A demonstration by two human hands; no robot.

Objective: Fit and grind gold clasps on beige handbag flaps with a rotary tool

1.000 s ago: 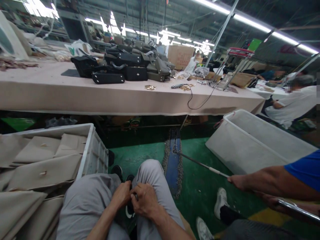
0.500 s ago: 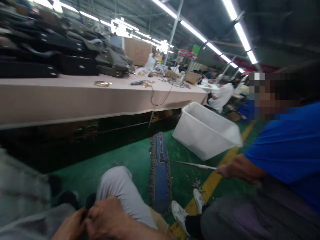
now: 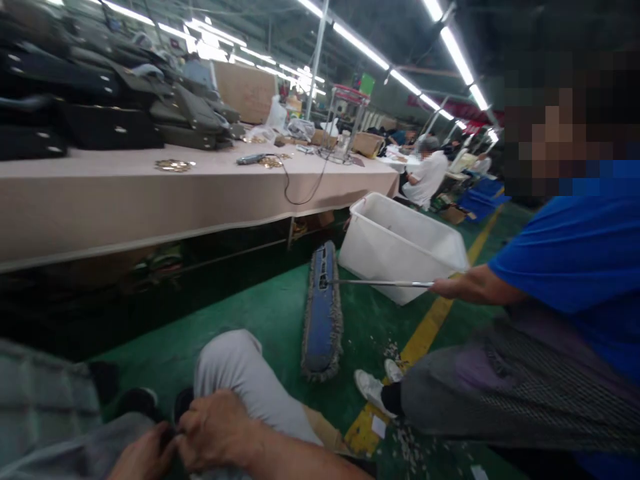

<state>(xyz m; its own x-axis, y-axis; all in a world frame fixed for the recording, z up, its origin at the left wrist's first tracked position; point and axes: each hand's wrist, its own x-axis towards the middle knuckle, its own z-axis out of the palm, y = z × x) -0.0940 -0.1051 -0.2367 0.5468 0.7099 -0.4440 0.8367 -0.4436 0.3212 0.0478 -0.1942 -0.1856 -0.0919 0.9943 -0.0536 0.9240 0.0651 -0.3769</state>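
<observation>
In the head view my right hand (image 3: 217, 427) is at the lower left, over my grey-trousered leg (image 3: 235, 363). Its fingers are curled in and pressed together. Close against it, my left hand (image 3: 145, 453) is closed too, cut off partly by the bottom edge. The fingertips of both hands meet over my lap. Whatever is between them is dark and too hidden to name. To the right, a co-worker in a blue shirt (image 3: 580, 267) grips the handle of a dust mop (image 3: 317, 327) with a blue head and grey fringe, lying on the green floor.
A long table with a pale pink cloth (image 3: 210, 193) bears stacked dark bags (image 3: 110, 123), metal pieces (image 3: 174, 165) and a cardboard box (image 3: 245, 90). On the floor stand a white plastic tub (image 3: 400, 257) and, at left, a pale crate (image 3: 47, 393). Scraps (image 3: 410, 450) lie by the yellow line.
My view has shifted slightly right and down. The co-worker has moved the dust mop farther from me, and more floor scraps show. My hands remain together over my lap.
</observation>
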